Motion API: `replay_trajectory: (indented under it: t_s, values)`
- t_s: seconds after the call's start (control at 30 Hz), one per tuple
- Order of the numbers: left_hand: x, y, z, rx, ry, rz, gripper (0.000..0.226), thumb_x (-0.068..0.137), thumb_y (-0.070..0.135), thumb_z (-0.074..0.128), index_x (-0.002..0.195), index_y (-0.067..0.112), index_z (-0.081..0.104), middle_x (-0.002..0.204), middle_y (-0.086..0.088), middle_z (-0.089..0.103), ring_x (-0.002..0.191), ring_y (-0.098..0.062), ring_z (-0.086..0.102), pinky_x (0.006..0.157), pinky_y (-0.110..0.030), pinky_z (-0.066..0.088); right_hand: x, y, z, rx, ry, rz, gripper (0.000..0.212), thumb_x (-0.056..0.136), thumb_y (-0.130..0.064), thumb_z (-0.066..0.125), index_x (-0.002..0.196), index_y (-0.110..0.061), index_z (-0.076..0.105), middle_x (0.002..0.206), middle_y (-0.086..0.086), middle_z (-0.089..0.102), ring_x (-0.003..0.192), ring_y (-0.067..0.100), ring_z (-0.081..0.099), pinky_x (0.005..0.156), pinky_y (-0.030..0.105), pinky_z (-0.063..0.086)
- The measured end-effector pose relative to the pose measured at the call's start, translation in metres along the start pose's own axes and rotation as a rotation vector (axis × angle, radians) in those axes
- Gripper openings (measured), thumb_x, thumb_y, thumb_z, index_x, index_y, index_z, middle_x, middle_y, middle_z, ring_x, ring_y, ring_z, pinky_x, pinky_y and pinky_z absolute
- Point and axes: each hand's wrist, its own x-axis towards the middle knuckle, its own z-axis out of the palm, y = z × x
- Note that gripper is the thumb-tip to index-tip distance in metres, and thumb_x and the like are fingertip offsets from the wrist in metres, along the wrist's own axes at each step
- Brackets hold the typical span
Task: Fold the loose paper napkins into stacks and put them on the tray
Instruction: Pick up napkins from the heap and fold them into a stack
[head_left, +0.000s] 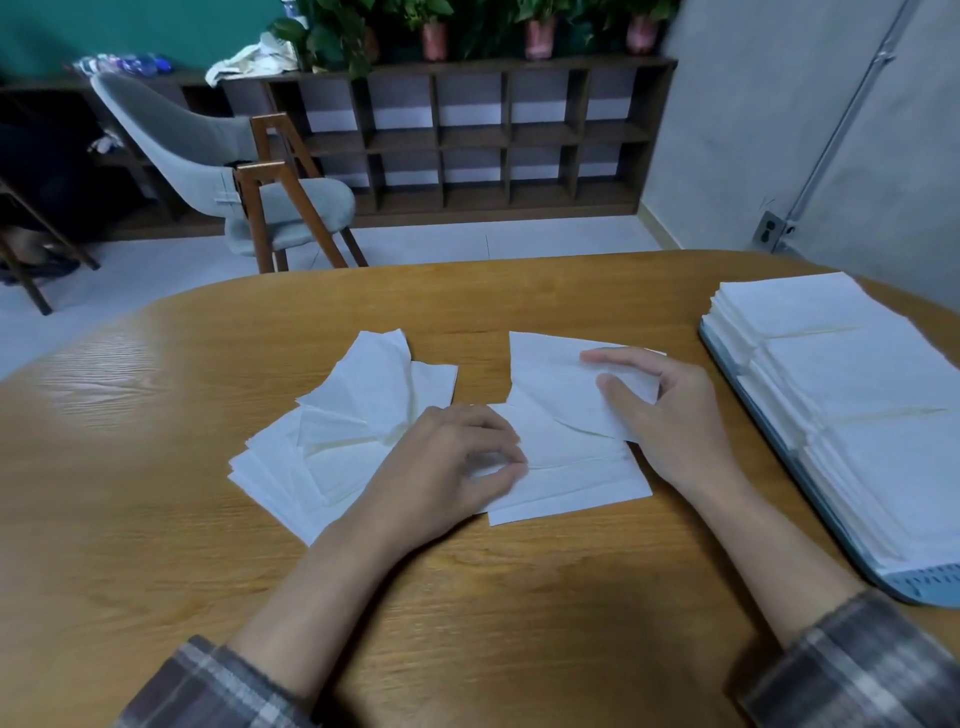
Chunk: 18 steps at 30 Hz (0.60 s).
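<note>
A loose heap of white paper napkins (332, 447) lies fanned out on the wooden table (156, 545), left of centre. A flat napkin (571, 478) lies in front of me; my left hand (447, 467) pinches its left edge with curled fingers. Another napkin (550, 384) overlaps it at the upper right, and my right hand (670, 415) grips that one's right side between thumb and fingers. At the right stands a grey-blue tray (924, 582) holding several stacks of folded napkins (852, 395).
The table's rounded far edge runs across the middle of the view. Beyond it stand a grey chair with wooden legs (249, 192) and a low dark shelf unit (467, 140) with potted plants on top. My plaid sleeves show at the bottom corners.
</note>
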Motion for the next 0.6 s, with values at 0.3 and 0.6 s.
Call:
replay_trajectory:
  t_s: [0.3, 0.6]
  values:
    - [0.001, 0.013, -0.011, -0.248, 0.146, -0.123, 0.007, 0.103, 0.022, 0.065, 0.097, 0.026, 0.066, 0.098, 0.016, 0.07, 0.078, -0.022, 0.064, 0.074, -0.037, 0.05, 0.0, -0.008, -0.003, 0.118, -0.167, -0.019, 0.027, 0.106, -0.013, 0.058, 0.115, -0.027, 0.08, 0.121, -0.019, 0.075, 0.124, -0.001, 0.062, 0.104, 0.02, 0.045]
    - [0.006, 0.016, -0.019, -0.492, 0.305, -0.203, 0.009, 0.106, 0.027, 0.063, 0.101, 0.021, 0.068, 0.086, 0.019, 0.067, 0.076, -0.033, 0.053, 0.061, -0.041, 0.038, -0.008, -0.029, -0.005, 0.383, -0.301, 0.027, 0.026, 0.096, -0.033, 0.069, 0.111, -0.014, 0.078, 0.111, 0.002, 0.079, 0.105, 0.018, 0.075, 0.086, 0.023, 0.058]
